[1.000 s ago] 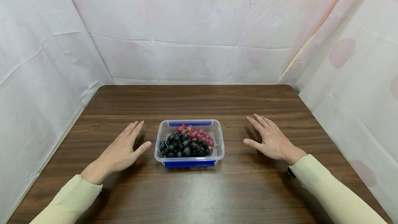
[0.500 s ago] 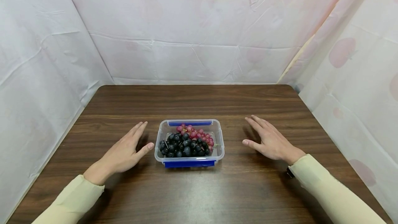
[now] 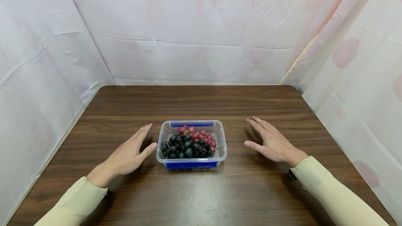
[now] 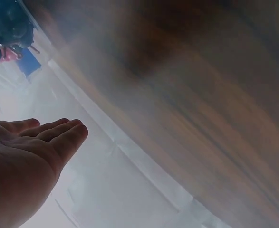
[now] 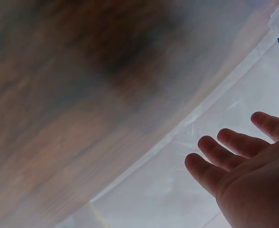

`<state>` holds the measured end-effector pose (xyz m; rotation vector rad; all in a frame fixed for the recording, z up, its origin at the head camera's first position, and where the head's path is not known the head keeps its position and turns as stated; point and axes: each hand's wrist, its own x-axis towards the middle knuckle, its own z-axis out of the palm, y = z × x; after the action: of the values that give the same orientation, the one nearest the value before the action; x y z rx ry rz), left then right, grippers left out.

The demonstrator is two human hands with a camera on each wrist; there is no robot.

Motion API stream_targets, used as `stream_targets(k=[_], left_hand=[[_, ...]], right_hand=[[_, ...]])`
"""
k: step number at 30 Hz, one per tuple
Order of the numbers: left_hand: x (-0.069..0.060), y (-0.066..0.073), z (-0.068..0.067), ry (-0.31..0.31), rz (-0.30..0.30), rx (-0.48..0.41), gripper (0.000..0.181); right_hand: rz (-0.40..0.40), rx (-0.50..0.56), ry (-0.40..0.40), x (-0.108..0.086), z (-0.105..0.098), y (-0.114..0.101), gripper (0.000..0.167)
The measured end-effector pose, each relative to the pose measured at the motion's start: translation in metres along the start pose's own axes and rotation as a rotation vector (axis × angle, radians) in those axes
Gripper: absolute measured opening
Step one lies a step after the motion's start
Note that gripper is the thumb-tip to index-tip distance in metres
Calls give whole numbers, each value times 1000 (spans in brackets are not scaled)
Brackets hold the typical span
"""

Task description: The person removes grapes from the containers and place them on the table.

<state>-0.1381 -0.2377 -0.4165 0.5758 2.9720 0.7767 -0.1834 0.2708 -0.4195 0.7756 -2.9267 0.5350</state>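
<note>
I've got the container [image 3: 191, 161] lengthwise left-to-right between left hand [image 3: 128, 156], nearer, and right hand [image 3: 275, 143], farther. Both empty, fingers extended.

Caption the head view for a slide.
Left hand and right hand flank an uncovered box of dark grapes and red grapes on a wooden table.

The left hand [image 3: 127, 156] has moved away from the left edge of the surface [image 3: 201, 104], its thumb and fingertips now closer to the box [image 3: 191, 161]. The right hand [image 3: 275, 143] has drifted slightly from the right edge, also toward the box, by less.
</note>
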Motion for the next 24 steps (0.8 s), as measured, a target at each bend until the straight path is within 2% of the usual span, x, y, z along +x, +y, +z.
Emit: stream_targets(k=[8,16,24], left_hand=[[0,7,5,1,11,-65,72],[0,15,7,-5,-4,-108,72],[-1,22,10,14,12,-135,66]], right_hand=[[-19,4,11,1,1,-1,84],[-24,4,16,1,1,-2,84],[-28,6,12,2,2,-5,84]])
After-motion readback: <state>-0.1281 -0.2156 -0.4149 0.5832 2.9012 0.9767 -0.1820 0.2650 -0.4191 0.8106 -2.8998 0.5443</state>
